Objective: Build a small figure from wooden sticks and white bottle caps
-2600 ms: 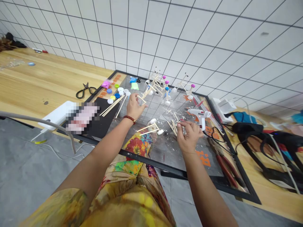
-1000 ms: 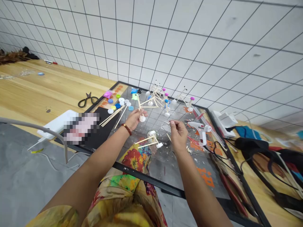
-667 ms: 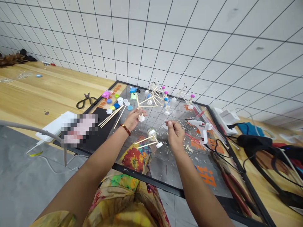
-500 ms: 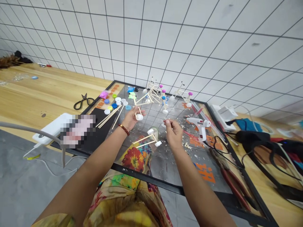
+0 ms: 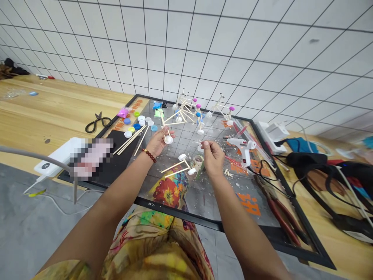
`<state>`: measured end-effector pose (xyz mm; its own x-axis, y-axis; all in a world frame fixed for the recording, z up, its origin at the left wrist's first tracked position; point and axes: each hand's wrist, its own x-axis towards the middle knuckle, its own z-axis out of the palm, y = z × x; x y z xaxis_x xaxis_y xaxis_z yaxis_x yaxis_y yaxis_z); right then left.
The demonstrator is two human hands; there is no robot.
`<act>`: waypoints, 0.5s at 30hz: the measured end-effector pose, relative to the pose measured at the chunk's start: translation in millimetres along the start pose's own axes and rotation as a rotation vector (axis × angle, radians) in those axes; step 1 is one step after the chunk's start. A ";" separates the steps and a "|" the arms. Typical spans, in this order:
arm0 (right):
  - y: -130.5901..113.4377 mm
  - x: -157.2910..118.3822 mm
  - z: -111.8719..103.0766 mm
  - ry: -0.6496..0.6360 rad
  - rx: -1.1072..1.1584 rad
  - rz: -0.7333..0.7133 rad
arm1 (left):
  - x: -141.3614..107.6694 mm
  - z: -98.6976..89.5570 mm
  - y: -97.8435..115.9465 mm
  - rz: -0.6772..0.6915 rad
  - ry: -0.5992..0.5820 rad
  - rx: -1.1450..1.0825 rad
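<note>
Brought right hand (image 5: 214, 156) leftward to just right of centre, pinching small pale bit (image 5: 200, 142), too tiny to identify; kept stick-and-cap piece (image 5: 168, 140) gripped in left hand (image 5: 159, 142), just left of centre, so had neither free.

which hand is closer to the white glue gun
Right. The right hand is just to the left of the glue gun, apart from it; the left hand is farther off on the same side, holding a stick piece.
</note>
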<state>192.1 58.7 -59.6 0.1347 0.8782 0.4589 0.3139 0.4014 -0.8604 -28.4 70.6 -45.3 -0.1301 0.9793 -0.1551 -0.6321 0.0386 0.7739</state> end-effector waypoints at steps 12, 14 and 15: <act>-3.4 0.2 -0.7 0.006 0.010 0.003 | -0.2 -1.2 -1.4 0.005 0.003 0.012; -4.6 0.2 -0.8 0.007 0.020 0.000 | -0.6 -1.8 -1.9 0.010 -0.009 0.011; -4.9 0.3 -0.8 0.007 0.022 -0.004 | -0.8 -2.2 -2.2 0.013 -0.017 0.010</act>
<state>191.4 56.8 -55.1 0.1401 0.8749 0.4635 0.2940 0.4102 -0.8633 -28.6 69.3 -48.2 -0.1253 0.9830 -0.1341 -0.6230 0.0272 0.7817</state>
